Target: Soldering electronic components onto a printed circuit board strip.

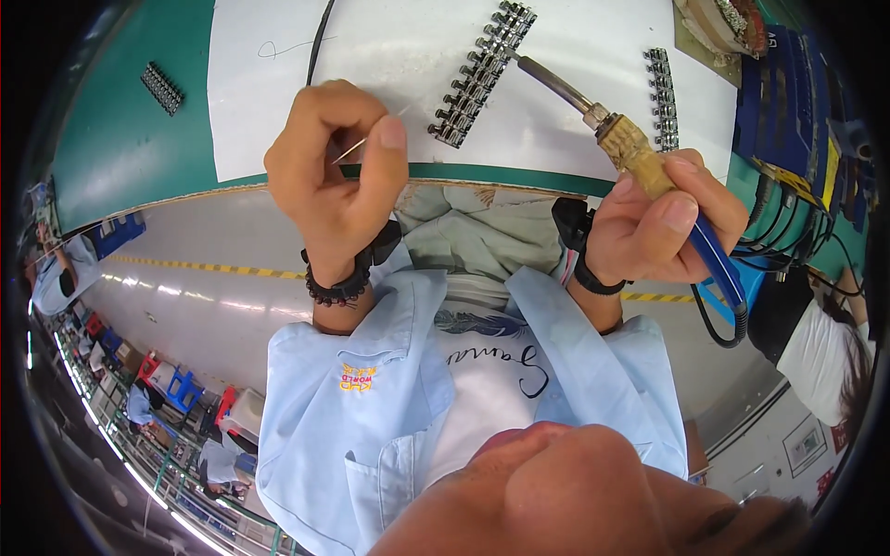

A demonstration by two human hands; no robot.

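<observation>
Left hand [338, 176] pinches wire [350, 149], right hand [672, 218] soldering iron [632, 146] (dish [712, 30]: silvery bits [733, 15]).

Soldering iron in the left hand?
No, the right hand holds the soldering iron, while the left hand pinches a thin wire.

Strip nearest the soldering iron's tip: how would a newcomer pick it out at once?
On the green table, find the white sheet. Near its middle slants a black-and-silver strip. Unlike the left strip and right strip, it has the tip of the soldering iron right beside it.
</observation>
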